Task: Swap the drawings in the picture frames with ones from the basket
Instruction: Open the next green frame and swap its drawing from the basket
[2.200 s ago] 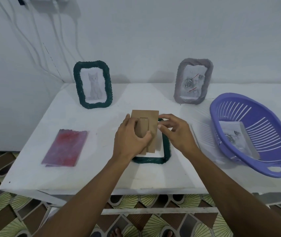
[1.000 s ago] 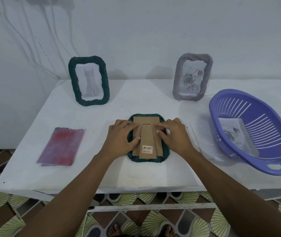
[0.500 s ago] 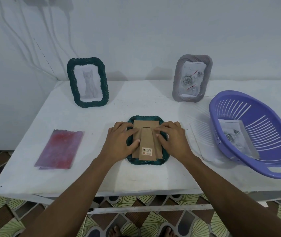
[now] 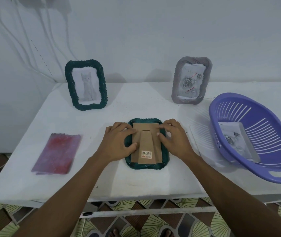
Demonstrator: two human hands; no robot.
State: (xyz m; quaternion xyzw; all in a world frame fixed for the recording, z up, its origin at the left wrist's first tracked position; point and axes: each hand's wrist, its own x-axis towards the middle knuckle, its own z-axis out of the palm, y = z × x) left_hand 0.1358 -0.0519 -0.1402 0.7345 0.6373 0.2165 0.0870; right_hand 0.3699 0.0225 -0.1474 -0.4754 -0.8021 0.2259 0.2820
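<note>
I see the dark green frame (image 4: 147, 165) face down near the table's (image 4: 136, 183) front edge, at its middle, so whatever drawing it holds is hidden. Its brown cardboard backing (image 4: 145, 132) faces up, with the stand flap lying flat on it. My left hand (image 4: 117, 143) covers the frame's left rim, its bent fingertips and thumb pressing on the backing's left edge. My right hand (image 4: 176, 140) presses its bent fingertips on the backing's upper right corner; I cannot see what lies under them.

At the right edge the purple basket (image 4: 255, 170) holds a drawing (image 4: 233, 135) tilted against its slotted wall; it is blurred, though a rose shows. At the back edge stand a green frame with a cat drawing (image 4: 86, 84) on the left and a grey frame with a rose drawing (image 4: 191, 80) on the right. A reddish sheet (image 4: 57, 153) lies by the front left corner.

A sticker (image 4: 146, 154) on the flap carries a barcode and red print too small to read.
</note>
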